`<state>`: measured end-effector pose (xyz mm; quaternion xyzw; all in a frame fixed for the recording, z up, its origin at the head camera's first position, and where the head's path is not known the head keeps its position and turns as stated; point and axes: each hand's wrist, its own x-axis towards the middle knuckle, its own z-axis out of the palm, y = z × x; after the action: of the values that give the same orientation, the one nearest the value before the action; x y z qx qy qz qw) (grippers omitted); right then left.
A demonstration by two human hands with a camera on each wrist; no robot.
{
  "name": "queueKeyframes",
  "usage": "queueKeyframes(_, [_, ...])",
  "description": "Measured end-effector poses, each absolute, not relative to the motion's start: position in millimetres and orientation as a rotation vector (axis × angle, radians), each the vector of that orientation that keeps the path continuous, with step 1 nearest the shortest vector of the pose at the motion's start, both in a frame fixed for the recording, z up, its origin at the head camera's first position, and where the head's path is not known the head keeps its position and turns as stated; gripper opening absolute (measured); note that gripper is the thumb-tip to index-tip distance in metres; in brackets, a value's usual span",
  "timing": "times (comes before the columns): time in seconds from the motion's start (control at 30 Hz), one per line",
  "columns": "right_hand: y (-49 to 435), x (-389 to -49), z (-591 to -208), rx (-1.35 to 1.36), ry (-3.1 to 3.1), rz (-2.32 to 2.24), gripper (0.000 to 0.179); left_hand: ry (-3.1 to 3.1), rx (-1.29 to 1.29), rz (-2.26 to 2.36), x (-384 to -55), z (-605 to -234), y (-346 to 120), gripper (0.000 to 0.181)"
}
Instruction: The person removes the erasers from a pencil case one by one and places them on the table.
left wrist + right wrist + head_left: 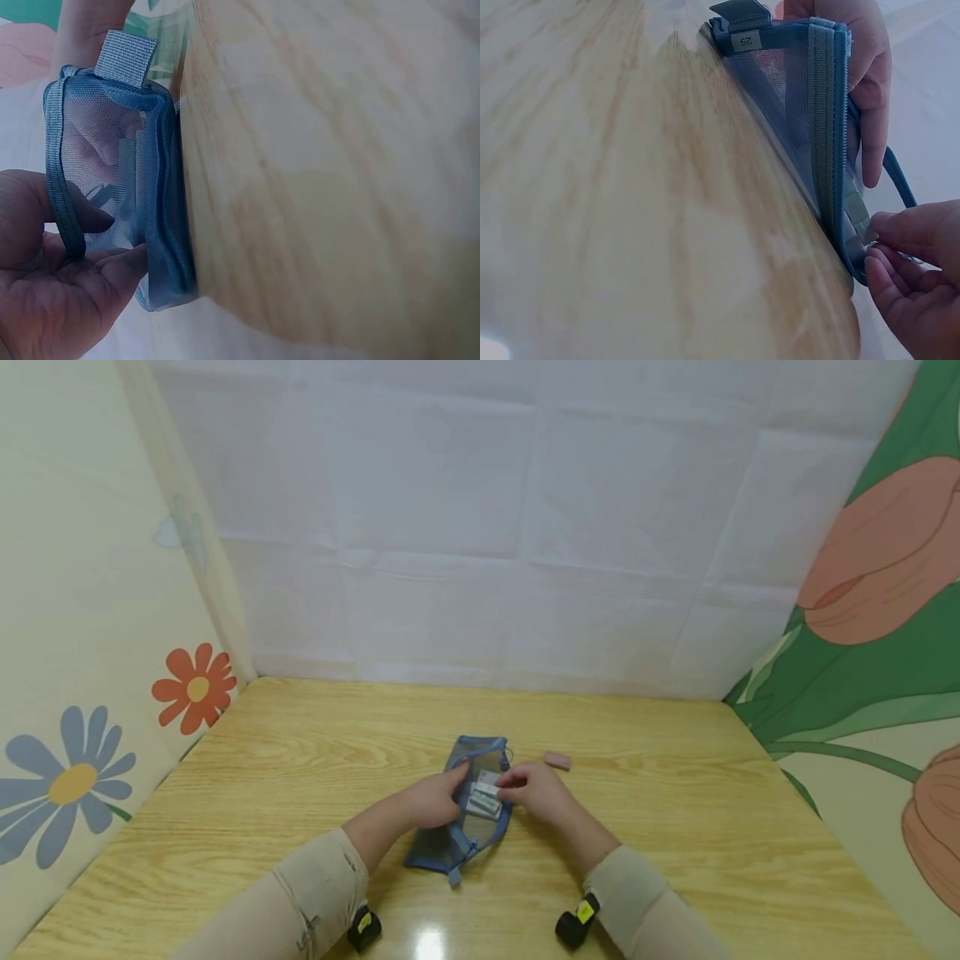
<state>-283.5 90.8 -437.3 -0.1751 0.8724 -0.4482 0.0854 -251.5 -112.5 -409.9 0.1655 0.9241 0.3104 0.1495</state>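
A blue mesh zipper pouch (431,847) lies on the table, its zipped mouth spread apart. My left hand (433,800) grips one edge of the mouth; in the left wrist view, the blue edging (56,150) passes between its thumb and fingers. At the opposite edge, my right hand (538,789) pinches the end of a small pale packet (486,790) in the mouth. Flat packets with green, banknote-like print (483,803) show inside the pouch. The right wrist view shows the pinched packet's greyish-green end (859,217) right at the fingertips.
A small pink block (557,760) lies on the wooden table (675,793) just beyond my right hand. A metal ring (510,754) hangs at the pouch's far end, and a fabric tab (454,877) sticks out at the near end. White cloth (480,527) hangs behind the table.
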Motion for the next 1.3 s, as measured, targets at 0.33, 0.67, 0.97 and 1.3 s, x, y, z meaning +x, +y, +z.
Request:
queueKeyframes(0.33, [91,-282,-436,-0.567,2.611,-1.348,0.009,2.668,0.487,0.889,-252,-410,-112,0.077])
queueKeyframes(0.67, [96,-281,-433,-0.534,2.624,-1.392,0.010,2.668,0.480,0.876,-251,-408,-111,0.077])
queueKeyframes(0.97, [105,-284,-427,-0.512,2.711,-1.370,0.009,2.664,0.451,0.876,-251,-408,-110,0.077])
queueKeyframes(1.3, [119,-290,-422,-0.551,2.724,-1.395,0.011,2.639,0.431,0.871,-250,-406,-110,0.076])
